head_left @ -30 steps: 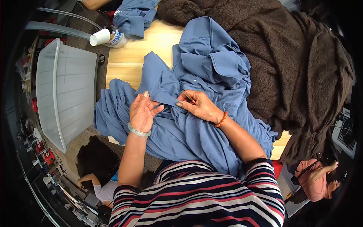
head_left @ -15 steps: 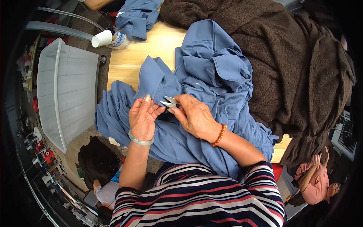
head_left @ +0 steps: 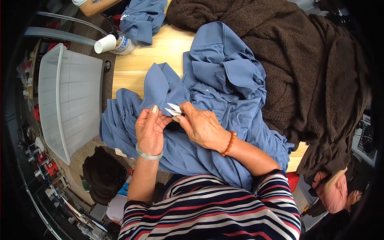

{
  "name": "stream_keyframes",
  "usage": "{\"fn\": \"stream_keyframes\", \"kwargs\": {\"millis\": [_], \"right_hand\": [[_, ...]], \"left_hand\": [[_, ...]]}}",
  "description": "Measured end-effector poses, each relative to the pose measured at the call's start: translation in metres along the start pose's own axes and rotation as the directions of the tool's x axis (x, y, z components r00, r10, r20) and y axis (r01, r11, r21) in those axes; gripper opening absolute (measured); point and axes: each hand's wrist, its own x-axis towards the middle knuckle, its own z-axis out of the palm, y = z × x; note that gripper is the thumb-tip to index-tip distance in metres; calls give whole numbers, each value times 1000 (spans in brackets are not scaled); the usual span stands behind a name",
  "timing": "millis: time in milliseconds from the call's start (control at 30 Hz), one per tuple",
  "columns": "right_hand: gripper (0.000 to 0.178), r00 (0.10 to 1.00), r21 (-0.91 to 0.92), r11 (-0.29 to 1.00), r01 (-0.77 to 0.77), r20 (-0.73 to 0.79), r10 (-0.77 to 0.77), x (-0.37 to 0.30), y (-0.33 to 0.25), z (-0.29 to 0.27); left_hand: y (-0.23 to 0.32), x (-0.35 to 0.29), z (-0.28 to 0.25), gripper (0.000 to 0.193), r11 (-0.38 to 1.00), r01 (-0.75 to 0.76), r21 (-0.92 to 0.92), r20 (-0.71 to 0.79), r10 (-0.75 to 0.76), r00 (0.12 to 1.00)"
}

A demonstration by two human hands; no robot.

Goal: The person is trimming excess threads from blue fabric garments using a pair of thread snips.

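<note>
A blue garment lies bunched over the table, with a cuff-like end standing up in front of my hands. My left hand, a pale bangle at its wrist, pinches the lower edge of that end between thumb and fingers. My right hand, with an orange bead bracelet, is closed around small thread snips. Their two pointed blades are parted and reach over the cloth just right of my left fingertips. Whether a thread lies between the blades is too small to tell.
A dark brown fleecy cloth is heaped on the right of the wooden table. Another blue garment, a white cup and a bottle are at the far left. A grey bin stands left; other people are nearby.
The snips in my right hand have shifted slightly left, closer to my left fingertips. At the far left, another person's arm shows more, and at the right a person has shifted posture.
</note>
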Motion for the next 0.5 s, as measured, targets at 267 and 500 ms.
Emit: {"fn": "stream_keyframes", "kwargs": {"millis": [267,500], "right_hand": [[20,1000,24,1000,3,-3,-3,0,1,-1],[21,999,-90,995,33,-26,-36,1,-3,-3]], "left_hand": [[-1,2,-1,8,1000,-3,-15,21,3,1000],[-2,3,-3,7,1000,4,-13,6,-4,1000]]}}
